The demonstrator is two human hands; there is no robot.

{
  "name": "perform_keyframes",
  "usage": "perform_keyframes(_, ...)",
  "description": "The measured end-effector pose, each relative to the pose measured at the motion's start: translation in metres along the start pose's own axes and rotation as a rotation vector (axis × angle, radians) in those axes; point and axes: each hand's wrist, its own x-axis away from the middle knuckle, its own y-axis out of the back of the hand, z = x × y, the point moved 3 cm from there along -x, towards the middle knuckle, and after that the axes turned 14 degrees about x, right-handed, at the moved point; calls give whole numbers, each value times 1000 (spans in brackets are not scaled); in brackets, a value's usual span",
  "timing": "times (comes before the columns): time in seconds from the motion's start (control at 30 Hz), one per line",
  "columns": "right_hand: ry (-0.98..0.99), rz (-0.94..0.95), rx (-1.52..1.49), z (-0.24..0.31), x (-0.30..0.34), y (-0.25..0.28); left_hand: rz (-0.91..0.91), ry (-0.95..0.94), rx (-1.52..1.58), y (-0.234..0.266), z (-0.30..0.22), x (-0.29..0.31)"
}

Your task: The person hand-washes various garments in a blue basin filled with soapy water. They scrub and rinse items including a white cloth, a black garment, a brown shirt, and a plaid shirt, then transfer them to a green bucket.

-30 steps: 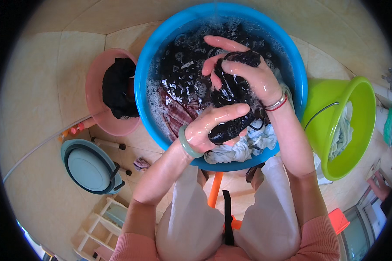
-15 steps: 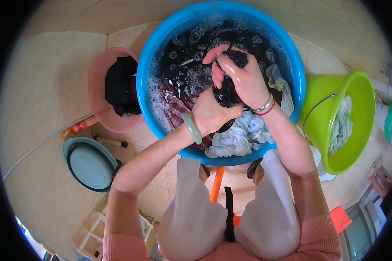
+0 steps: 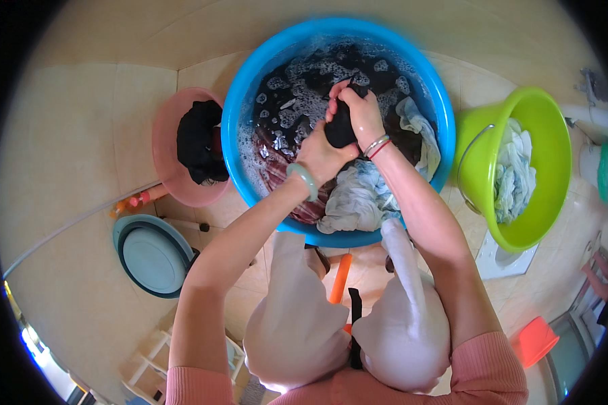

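Over the soapy water of a large blue tub (image 3: 232,125), both my hands are closed round a bunched black cloth (image 3: 341,128). Its exact kind of garment does not show. My left hand (image 3: 321,155), with a green bangle at the wrist, grips its lower end. Higher up, my right hand (image 3: 363,120) wraps its upper end, fingers curled over the far side. Maroon plaid fabric (image 3: 277,169) soaks by the left hand. Pale blue cloth (image 3: 352,196) lies in the tub's near side, below the hands. Foam floats over more dark fabric beyond.
Left of the tub stands a pink basin (image 3: 163,152) with black cloth (image 3: 197,138) inside. Nearer are a teal basin (image 3: 152,260) and a thin hose (image 3: 81,219) along the floor. A lime green bucket (image 3: 552,162) at right holds pale cloth (image 3: 513,172). An orange-red bin (image 3: 537,341) stands lower right.
The black cloth, glossy and wet before, now looks duller and more compact between my hands. Both hands keep their hold. The whole view has shifted a little.
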Motion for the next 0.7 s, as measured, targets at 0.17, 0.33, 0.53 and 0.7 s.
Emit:
perform_keyframes(0.17,-242,207,-343,26,36,22,341,405,979,26,-59,31)
perform_keyframes(0.33,-152,208,-330,41,83,46,307,133,1086,19,-94,43)
perform_keyframes(0.53,7,154,-759,71,115,66,348,-195,659,-34,-151,59)
perform_keyframes(0.7,260,168,-1017,76,139,95,553,133,970,-101,-217,59)
